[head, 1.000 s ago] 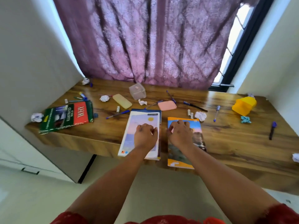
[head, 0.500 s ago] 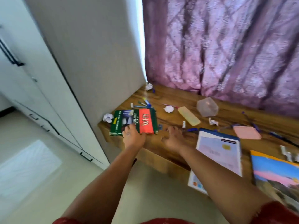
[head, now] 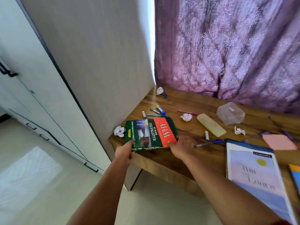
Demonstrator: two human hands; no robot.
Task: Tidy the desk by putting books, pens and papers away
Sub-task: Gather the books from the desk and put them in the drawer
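While both hands hold it, the green book [head: 150, 134] sits at the near left corner of the desk [head: 186, 103], with its near edge lifted a little. The left hand [head: 124, 152] pinches its corner at 7 o'clock, thumb on the cover. The right hand [head: 181, 146] holds its corner at 5 o'clock, fingers curled at the edge.

The clear box [head: 230, 113] lies tipped over at 2 o'clock from the book; I cannot tell if anything is in it. A yellow case [head: 211, 125] lies shut between the box and the book.

A paper ball [head: 119, 131] sits just beside the book at 9 o'clock. I count four paper balls in all. A bunch of pens [head: 156, 111] lies just past the book at 12 o'clock, too mixed up to count. One blue pen [head: 209, 142] lies at 3 o'clock. A big pale book [head: 253, 172] lies at 4 o'clock, with a pink pad [head: 278, 141] behind it.
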